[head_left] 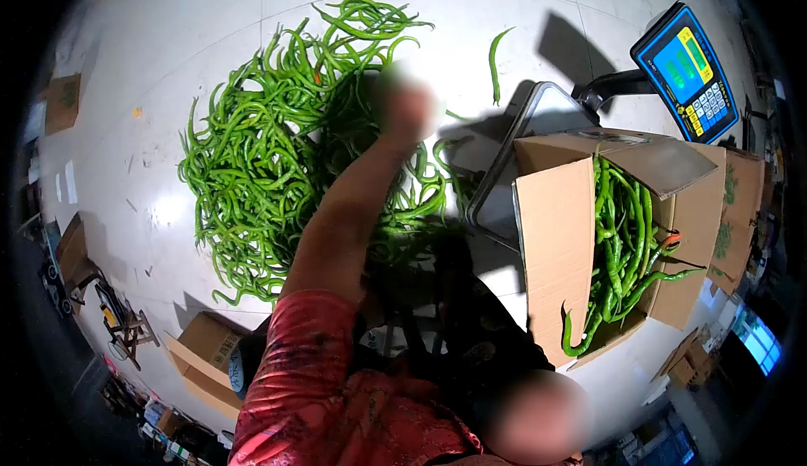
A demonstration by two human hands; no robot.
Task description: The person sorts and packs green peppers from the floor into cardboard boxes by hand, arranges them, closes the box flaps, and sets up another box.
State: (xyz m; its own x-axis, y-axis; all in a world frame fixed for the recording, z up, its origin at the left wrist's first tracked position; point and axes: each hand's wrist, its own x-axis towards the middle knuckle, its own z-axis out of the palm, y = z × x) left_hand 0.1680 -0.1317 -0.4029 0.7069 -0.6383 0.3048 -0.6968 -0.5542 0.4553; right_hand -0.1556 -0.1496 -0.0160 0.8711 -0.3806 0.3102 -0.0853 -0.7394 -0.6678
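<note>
My left hand [408,106] reaches forward over the right side of a large heap of long green chili peppers [252,155] on the floor. A blur covers its fingers, so I cannot see whether it holds any. Low at the right, close to my body, a second blurred shape appears to be my right hand [540,417]; its fingers are hidden too. Nearest to it is an open cardboard box [555,256] with more green chili peppers [622,239] inside, some sticking out past the flaps. A single chili pepper [496,67] lies apart, beyond my left hand.
The box stands beside or on a platform scale [538,121]; which one is unclear. Its blue-framed display [688,73] rises at the upper right. Another open carton [206,361] is at the lower left, near a small wooden stool [126,331]. Pale floor [143,189] surrounds the heap.
</note>
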